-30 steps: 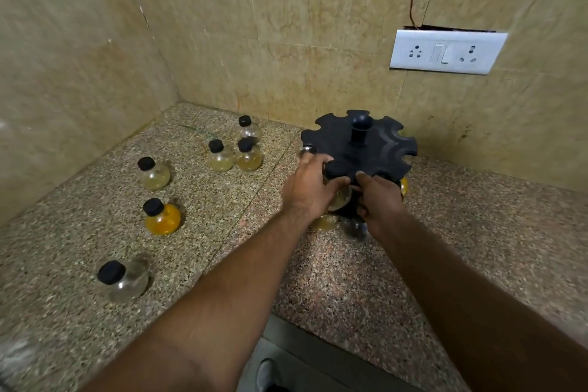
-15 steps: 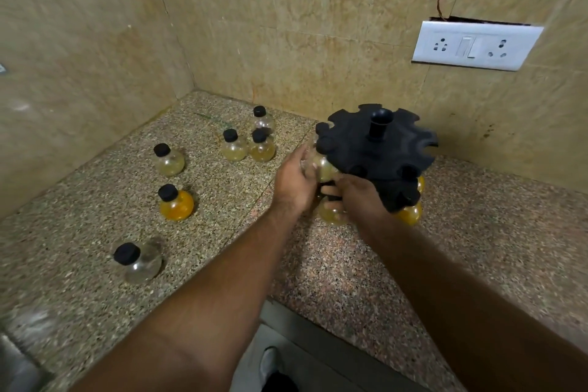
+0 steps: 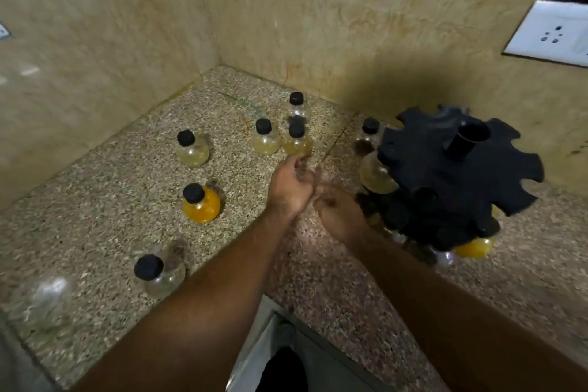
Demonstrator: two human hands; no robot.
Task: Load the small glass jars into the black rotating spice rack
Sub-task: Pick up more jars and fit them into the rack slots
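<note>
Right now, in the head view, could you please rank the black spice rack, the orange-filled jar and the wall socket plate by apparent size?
1. black spice rack, clearly largest.
2. wall socket plate, though cut off by the frame edge.
3. orange-filled jar, smallest.

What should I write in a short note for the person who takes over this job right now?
Left hand: empty, fingers loosely curled, off the rack.
Right hand: beside the black rotating spice rack, low at its near-left side; motion blur hides whether it grips anything.
Done: several glass jars hang in the rack, among them a pale yellow jar and an orange jar.
Left: six jars stand loose on the granite counter: an orange-filled jar, a clear jar, a pale jar, and three at the back. The top tier's slots look empty.
</note>
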